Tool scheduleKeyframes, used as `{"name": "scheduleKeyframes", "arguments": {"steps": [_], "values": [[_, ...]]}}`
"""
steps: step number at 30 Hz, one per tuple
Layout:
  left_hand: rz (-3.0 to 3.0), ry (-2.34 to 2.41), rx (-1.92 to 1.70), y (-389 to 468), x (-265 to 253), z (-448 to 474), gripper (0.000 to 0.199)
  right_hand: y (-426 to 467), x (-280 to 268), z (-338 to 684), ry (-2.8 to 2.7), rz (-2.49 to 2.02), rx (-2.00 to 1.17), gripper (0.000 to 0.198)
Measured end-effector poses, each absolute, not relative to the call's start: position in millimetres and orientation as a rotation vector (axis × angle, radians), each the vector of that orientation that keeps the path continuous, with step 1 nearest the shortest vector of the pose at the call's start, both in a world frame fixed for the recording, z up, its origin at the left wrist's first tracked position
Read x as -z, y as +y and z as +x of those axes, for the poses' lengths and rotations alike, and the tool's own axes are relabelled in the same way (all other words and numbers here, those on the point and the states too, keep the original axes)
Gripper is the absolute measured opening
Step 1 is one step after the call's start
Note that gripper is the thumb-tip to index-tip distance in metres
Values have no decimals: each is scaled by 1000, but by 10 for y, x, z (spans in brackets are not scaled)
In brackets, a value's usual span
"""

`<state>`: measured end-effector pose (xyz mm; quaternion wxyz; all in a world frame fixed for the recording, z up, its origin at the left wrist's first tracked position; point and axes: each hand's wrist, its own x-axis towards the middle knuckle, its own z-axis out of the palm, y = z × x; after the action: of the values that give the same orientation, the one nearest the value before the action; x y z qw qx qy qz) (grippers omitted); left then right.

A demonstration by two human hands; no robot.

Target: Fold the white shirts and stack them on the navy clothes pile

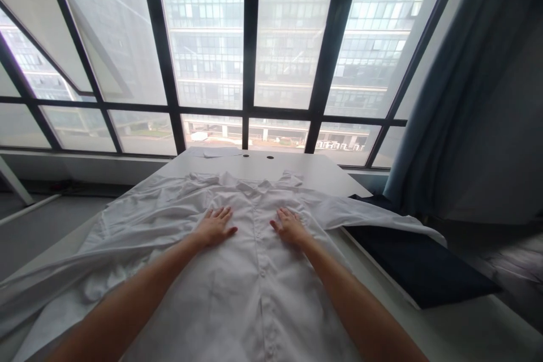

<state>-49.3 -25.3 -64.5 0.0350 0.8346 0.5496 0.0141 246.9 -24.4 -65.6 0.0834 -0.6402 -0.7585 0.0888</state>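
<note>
A white button-up shirt (241, 271) lies spread out, front side up, with its collar towards the window and its button row running down the middle. My left hand (214, 227) rests flat on the chest of the shirt, left of the buttons, fingers spread. On the other side of the buttons, my right hand (289, 227) lies palm down on the fabric with its fingers stretched out. Neither hand grips the cloth. One sleeve reaches out to the right; the cloth on the left is wrinkled and bunched.
Beneath the shirt is a white table (322, 167) with two dark round holes near its far edge. A dark navy flat item (424, 266) sits at the right, partly under the sleeve. A grey-blue curtain (449, 102) hangs at the right, beside large framed windows (203, 39).
</note>
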Motion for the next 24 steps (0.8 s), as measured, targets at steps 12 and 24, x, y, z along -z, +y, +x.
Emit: {"name": "scheduleKeyframes", "arguments": {"steps": [12,24], "values": [[2569,1623,-70,-218,741,-662,76,-502,723,2614,-2199,-2176,-299,78],[2695,1533,-272,-952,642,-76,60,-1175,659,1940,-2439,-1696,-264,75]]}}
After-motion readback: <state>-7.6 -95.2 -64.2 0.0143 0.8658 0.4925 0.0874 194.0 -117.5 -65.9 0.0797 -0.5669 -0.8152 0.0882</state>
